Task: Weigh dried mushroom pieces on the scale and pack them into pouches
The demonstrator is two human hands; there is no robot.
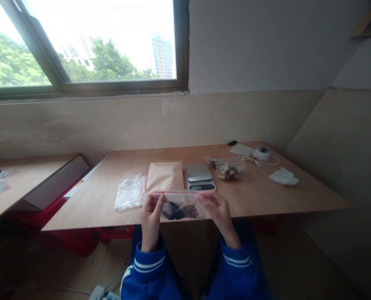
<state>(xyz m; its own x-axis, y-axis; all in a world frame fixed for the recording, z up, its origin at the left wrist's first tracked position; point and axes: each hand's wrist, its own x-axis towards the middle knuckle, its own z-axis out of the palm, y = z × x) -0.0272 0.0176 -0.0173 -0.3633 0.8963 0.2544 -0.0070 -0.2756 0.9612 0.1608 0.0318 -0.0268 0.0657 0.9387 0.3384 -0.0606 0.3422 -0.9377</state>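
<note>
A clear zip bag (190, 205) with a red seal strip is stretched between my two hands, just over the table's front edge. Dark and brownish dried pieces lie inside it, along with what looks like a small pale packet. My left hand (152, 212) pinches the bag's upper left corner. At the upper right, my right hand (218, 210) grips the seal edge with thumb and fingers. Directly behind the bag sits a kitchen scale (199, 172) with a silver plate and a dark display. Whether the bag's seal is fully closed, I cannot tell.
A brown paper packet (166, 173) lies left of the scale, beside a stack of clear plastic bags (129, 192). To the right are filled zip bags (230, 168), a white dome camera (261, 153) with its cable, a white folded item (283, 176) and a green-handled tool (232, 143).
</note>
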